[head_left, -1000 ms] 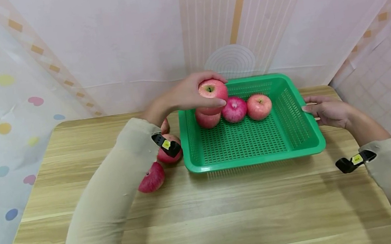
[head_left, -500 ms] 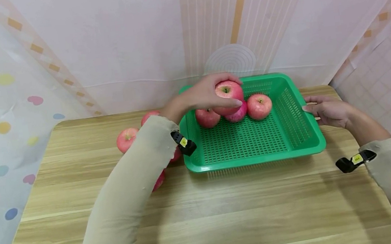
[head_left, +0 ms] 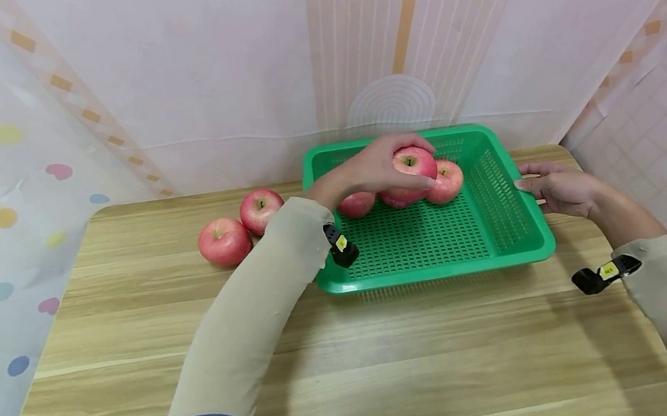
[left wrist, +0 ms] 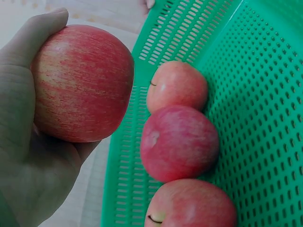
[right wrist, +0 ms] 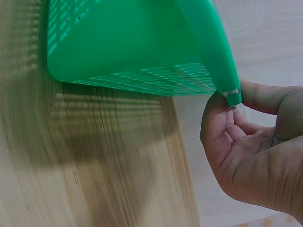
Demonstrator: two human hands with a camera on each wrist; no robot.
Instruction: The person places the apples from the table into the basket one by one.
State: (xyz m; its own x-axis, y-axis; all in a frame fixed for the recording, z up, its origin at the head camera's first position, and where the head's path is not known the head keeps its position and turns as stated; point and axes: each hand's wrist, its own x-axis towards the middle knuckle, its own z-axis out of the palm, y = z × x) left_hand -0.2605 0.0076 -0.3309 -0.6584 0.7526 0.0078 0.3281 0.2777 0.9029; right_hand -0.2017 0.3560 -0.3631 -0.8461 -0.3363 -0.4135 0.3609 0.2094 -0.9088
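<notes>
My left hand grips a red apple and holds it above the green plastic basket. In the left wrist view, three apples lie in a row along the basket's back side: a pale pink apple, a deep red apple in the middle and another red apple nearest the camera. The held apple is apart from them there. With thumb and curled fingers my right hand pinches the basket's right rim. The head view shows the same right hand at that rim.
On the wooden table, left of the basket, sit a pink apple and a red apple. My left forearm covers part of the table beside them. A patterned curtain hangs behind the table.
My left hand has moved right with the held apple, from over the basket's left end toward its middle. Two table apples on the left have come into fuller view. The right hand has stayed put.
</notes>
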